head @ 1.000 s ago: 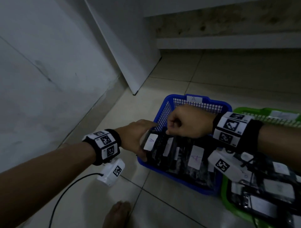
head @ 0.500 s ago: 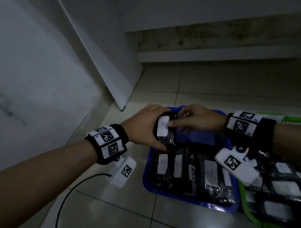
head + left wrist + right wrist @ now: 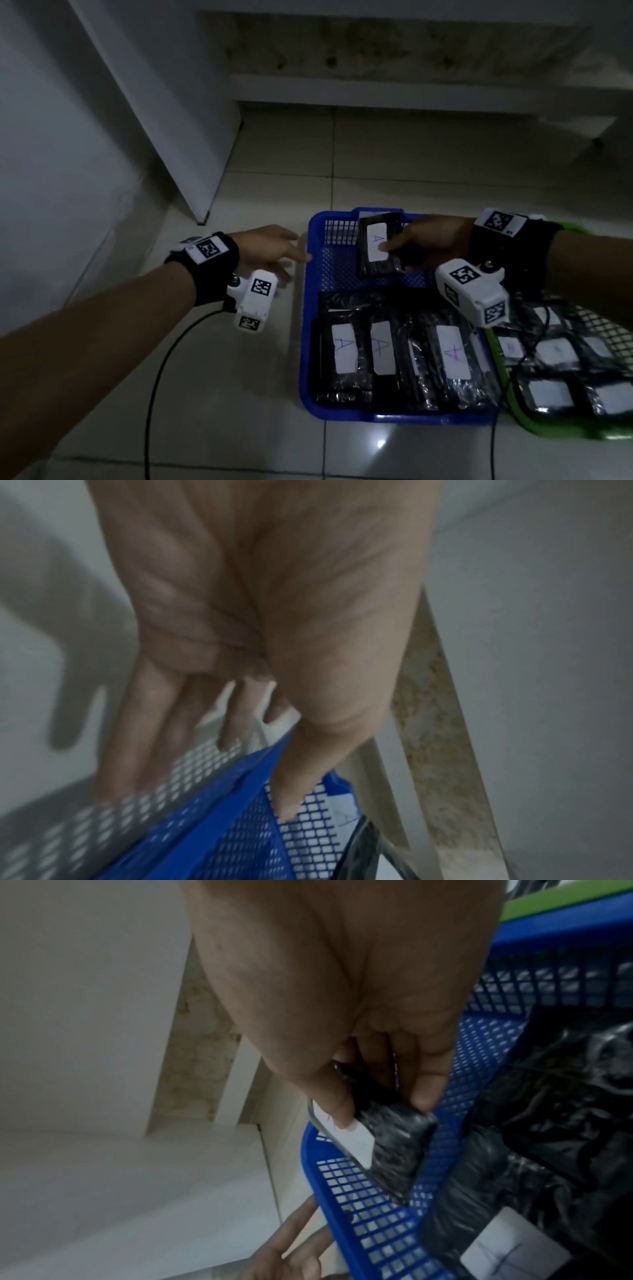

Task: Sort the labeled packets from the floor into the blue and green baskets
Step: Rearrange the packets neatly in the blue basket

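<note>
Black plastic-wrapped packets are seen in two baskets on the tiled floor (image 3: pixel 239 394). One blue basket (image 3: pixel 306 342) and one green basket (image 3: pixel 561 432) are counted, set side by side and touching, the green one on the right.

One packet (image 3: pixel 378 246) is pinched by the right hand (image 3: pixel 431 240) over the far end of the blue basket, thumb on its white label and fingers curled beneath; a handwritten "A" can be read on that label. In the right wrist view the same packet (image 3: pixel 394 1139) is shown clamped between thumb and fingers of the right hand (image 3: pixel 342 988).

Three labelled packets are counted lying in the near part of the blue basket, each label marked "A": a left one (image 3: pixel 343 349), a middle one (image 3: pixel 382 347) and a right one (image 3: pixel 452 353). Further black wrapping lies between them; whether more packets are there cannot be told.

Several white-labelled packets (image 3: pixel 555 354) are piled in the green basket; their writing is too blurred to read and their number cannot be told.

The left hand (image 3: pixel 270 248) is held empty just beside the blue basket's left rim, fingers loosely extended. In the left wrist view the left hand (image 3: pixel 257 601) is seen with its thumb tip at the blue mesh wall (image 3: pixel 240 831).
</note>
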